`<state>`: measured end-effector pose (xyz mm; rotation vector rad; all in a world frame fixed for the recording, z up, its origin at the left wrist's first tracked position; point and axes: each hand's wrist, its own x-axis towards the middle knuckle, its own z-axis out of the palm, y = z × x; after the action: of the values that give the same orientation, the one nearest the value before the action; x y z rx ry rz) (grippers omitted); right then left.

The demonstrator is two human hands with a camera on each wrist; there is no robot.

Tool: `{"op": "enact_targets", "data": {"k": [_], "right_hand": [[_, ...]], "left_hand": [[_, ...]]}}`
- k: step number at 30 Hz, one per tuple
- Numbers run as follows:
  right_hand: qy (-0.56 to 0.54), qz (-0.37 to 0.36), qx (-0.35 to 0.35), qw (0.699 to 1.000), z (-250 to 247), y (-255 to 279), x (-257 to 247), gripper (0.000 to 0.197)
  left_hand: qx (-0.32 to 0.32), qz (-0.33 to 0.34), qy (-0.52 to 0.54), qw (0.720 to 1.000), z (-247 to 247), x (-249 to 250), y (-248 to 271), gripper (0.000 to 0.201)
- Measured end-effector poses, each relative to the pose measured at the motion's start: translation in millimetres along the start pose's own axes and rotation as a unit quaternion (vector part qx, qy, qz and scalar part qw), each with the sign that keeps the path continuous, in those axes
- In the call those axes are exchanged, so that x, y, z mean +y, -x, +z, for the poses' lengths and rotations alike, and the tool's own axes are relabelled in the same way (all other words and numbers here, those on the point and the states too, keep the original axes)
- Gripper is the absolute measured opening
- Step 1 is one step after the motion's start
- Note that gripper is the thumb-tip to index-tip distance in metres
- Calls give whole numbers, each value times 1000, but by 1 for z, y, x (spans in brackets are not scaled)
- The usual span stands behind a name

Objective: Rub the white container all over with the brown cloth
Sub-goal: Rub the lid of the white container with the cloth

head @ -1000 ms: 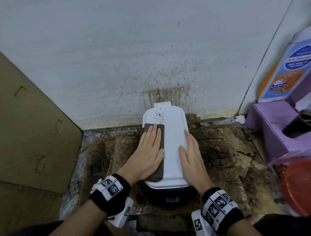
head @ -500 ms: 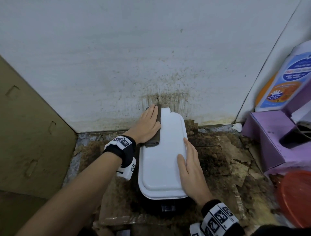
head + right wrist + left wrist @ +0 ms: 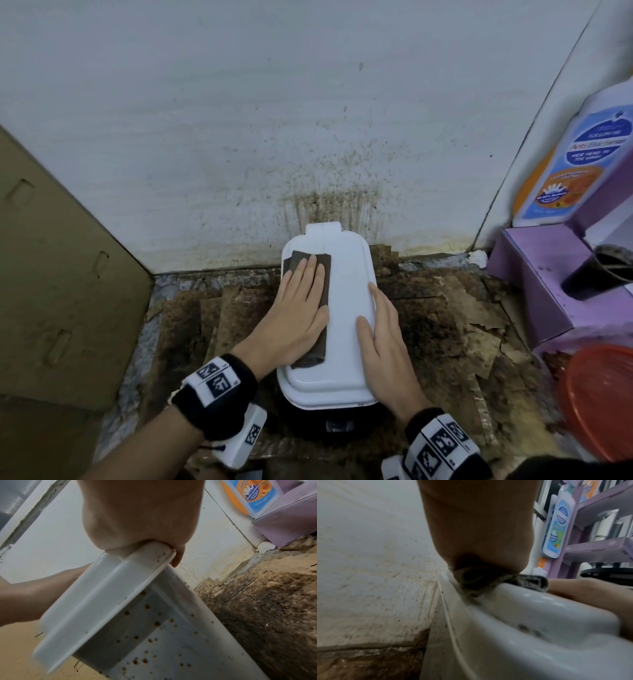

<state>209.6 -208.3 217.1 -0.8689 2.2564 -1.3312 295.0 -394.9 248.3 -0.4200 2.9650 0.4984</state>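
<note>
Left hand [image 3: 298,315] lies flat, fingers straight, pressing the folded brown cloth [image 3: 320,274] onto the left half of the white container [image 3: 346,308] lid, cloth poking out beyond the fingertips and behind the palm. Across the lid, right hand [image 3: 387,339] rests open along the container's right edge, fingers extended, steadying it against the stained wall [image 3: 329,202].

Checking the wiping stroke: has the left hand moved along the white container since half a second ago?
Yes. The left hand, pressing the brown cloth, has come back from the white container's far end by the stained wall toward the near end.
</note>
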Motion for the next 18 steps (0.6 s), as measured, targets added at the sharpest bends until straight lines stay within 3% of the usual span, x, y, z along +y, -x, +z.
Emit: {"op": "enact_targets", "data": {"k": [6,14,18], "right_hand": [[-4,3,-2,1000,1,-2,-1,55],[-4,5,-10,1000,0,-2,-3,55],[5,0,-10,1000,-1,-3,0,56]], "left_hand": [[-8,28,-6,1000,-8,-15,-23,75],[-32,-16,22,999,-44,-36,-107,62],[-38,-30,37,998,-47,-37,-116,63]]}}
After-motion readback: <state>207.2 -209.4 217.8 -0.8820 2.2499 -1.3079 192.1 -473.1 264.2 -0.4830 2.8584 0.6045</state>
